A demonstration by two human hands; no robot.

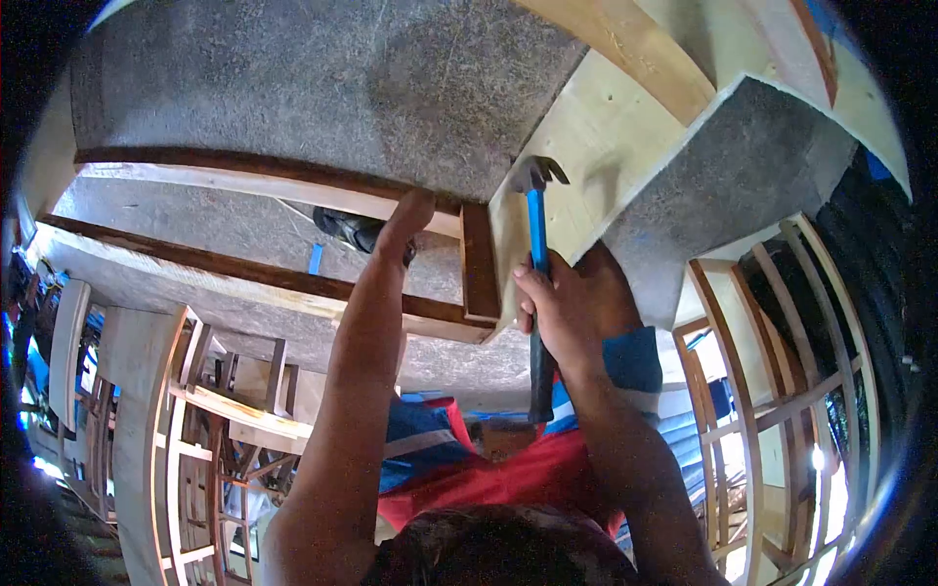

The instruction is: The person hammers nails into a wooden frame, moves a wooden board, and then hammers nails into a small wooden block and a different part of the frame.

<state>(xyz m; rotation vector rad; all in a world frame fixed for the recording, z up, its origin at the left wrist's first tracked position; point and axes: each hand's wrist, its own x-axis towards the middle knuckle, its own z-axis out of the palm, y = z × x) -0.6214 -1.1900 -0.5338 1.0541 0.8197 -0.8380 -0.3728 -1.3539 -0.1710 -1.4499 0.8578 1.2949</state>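
A claw hammer [538, 230] with a blue handle and black grip is held in my right hand [554, 303], its dark head pointing away from me over a pale wooden panel [586, 146]. My left hand [410, 217] rests on the upper rail of a wooden frame [264, 181], near the frame's corner; its fingers are hidden, so what it grips does not show. A short dark end piece [478, 259] joins the frame's two long rails beside the panel.
Through the frame a dark shoe [352, 230] and a small blue strip [316, 259] show on the grey floor [283, 78]. Slatted wooden structures stand at the lower left [181, 439] and right [728, 371]. A curved wooden board [635, 49] lies at the top.
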